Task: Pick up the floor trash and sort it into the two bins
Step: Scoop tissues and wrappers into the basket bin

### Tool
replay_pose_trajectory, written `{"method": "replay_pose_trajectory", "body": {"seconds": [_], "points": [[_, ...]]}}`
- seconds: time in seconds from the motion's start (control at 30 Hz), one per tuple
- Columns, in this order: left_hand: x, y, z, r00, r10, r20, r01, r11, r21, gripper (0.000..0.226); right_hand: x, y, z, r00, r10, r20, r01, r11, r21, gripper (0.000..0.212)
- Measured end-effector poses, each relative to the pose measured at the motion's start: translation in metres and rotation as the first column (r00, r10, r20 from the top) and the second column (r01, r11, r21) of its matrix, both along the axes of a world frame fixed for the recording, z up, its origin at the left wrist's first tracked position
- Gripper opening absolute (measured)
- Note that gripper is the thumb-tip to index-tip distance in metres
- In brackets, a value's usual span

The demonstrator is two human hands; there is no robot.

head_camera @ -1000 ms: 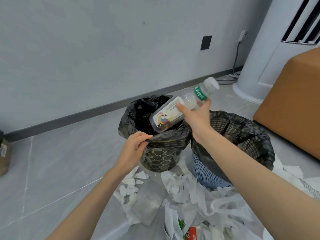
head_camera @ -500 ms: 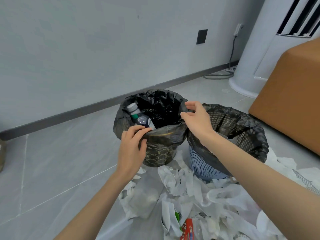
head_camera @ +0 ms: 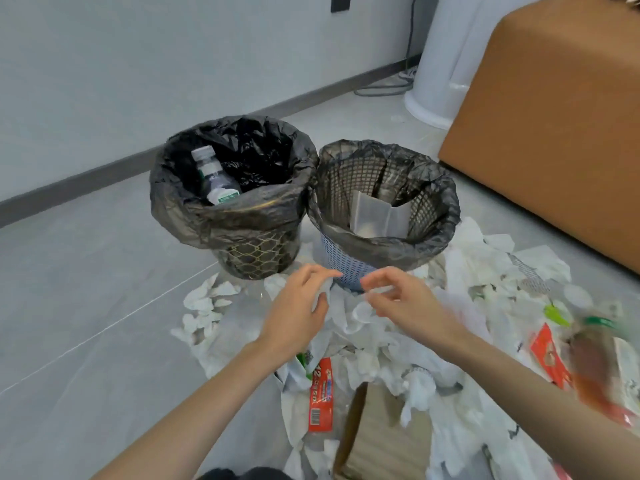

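Note:
Two bins stand side by side on the floor. The left bin [head_camera: 256,252], black with a gold pattern and a black liner, has a clear plastic bottle [head_camera: 215,180] in it. Inside the right bin [head_camera: 349,268], a pale blue mesh basket with a dark liner, lies a piece of cardboard [head_camera: 377,216]. In front of the bins spreads a pile of white tissues [head_camera: 377,341]. My left hand [head_camera: 298,306] and my right hand [head_camera: 401,301] hover low over this pile, fingers loosely curled, fingertips at the tissues. Neither hand clearly grips anything.
More trash lies in the pile: a red wrapper [head_camera: 320,393], a flat cardboard piece [head_camera: 374,441], a red packet [head_camera: 549,355] and a blurred bottle with brown liquid [head_camera: 595,372]. A brown box [head_camera: 554,133] stands at the right, a white column unit [head_camera: 440,64] behind it.
My right hand dropped the plastic bottle into the left bin. Both hands left the bin rim and came down to the tissue pile. The view tilted downward.

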State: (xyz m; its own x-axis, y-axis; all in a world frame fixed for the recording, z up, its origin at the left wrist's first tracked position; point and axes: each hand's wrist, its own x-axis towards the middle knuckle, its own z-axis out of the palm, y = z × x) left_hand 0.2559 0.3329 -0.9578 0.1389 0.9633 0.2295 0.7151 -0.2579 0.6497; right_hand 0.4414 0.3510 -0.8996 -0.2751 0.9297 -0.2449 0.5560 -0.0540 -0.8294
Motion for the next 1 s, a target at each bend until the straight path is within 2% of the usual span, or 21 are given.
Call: {"method": "replay_pose_trajectory", "body": {"seconds": [0.07, 0.13, 0.2, 0.27, 0.33, 0.4, 0.5, 0.7, 0.8, 0.9, 0.97, 1.0], "points": [[0.011, -0.006, -0.013, 0.998, -0.037, -0.048, 0.031, 0.990, -0.135, 0.043, 0.019, -0.006, -0.026, 0.954, 0.071, 0.292, -0.102, 0.990, 0.094, 0.025], [0.019, -0.010, -0.023, 0.990, -0.082, -0.119, 0.051, 0.969, -0.241, 0.047, 0.032, -0.009, -0.050, 0.835, 0.147, 0.531, -0.236, 0.966, 0.105, 0.042], [0.029, -0.011, -0.033, 0.978, -0.121, -0.172, 0.065, 0.952, -0.300, 0.052, 0.041, -0.010, -0.073, 0.743, 0.215, 0.634, -0.285, 0.959, 0.009, 0.063], [0.037, -0.012, -0.043, 0.962, -0.152, -0.228, 0.065, 0.934, -0.351, 0.058, 0.047, -0.011, -0.092, 0.689, 0.258, 0.677, -0.271, 0.958, -0.090, 0.076], [0.043, -0.010, -0.051, 0.937, -0.195, -0.289, 0.055, 0.902, -0.428, 0.069, 0.049, -0.012, -0.106, 0.657, 0.259, 0.708, -0.254, 0.960, -0.116, 0.078], [0.049, -0.007, -0.054, 0.898, -0.263, -0.353, 0.054, 0.862, -0.505, 0.083, 0.049, -0.014, -0.113, 0.656, 0.231, 0.719, -0.257, 0.963, -0.076, 0.067], [0.058, -0.003, -0.058, 0.822, -0.362, -0.439, 0.053, 0.817, -0.574, 0.097, 0.049, -0.015, -0.115, 0.731, 0.182, 0.658, -0.240, 0.971, -0.003, 0.050], [0.062, -0.009, -0.072, 0.790, -0.323, -0.521, -0.002, 0.849, -0.528, 0.107, 0.058, -0.009, -0.097, 0.800, 0.101, 0.591, -0.178, 0.981, 0.073, 0.029], [0.062, -0.011, -0.074, 0.800, -0.286, -0.527, -0.027, 0.861, -0.507, 0.096, 0.063, -0.007, -0.086, 0.884, 0.006, 0.468, -0.083, 0.986, 0.144, 0.030], [0.057, -0.009, -0.073, 0.827, -0.234, -0.512, -0.072, 0.858, -0.508, 0.068, 0.067, -0.006, -0.074, 0.928, -0.011, 0.371, -0.059, 0.982, 0.177, 0.038], [0.053, -0.009, -0.071, 0.839, -0.219, -0.499, -0.081, 0.855, -0.511, 0.054, 0.072, -0.006, -0.068, 0.869, 0.029, 0.493, -0.143, 0.970, 0.196, 0.049], [0.051, -0.010, -0.069, 0.854, -0.205, -0.478, -0.075, 0.861, -0.503, 0.047, 0.075, -0.006, -0.067, 0.803, 0.041, 0.595, -0.184, 0.966, 0.183, 0.058]]}}
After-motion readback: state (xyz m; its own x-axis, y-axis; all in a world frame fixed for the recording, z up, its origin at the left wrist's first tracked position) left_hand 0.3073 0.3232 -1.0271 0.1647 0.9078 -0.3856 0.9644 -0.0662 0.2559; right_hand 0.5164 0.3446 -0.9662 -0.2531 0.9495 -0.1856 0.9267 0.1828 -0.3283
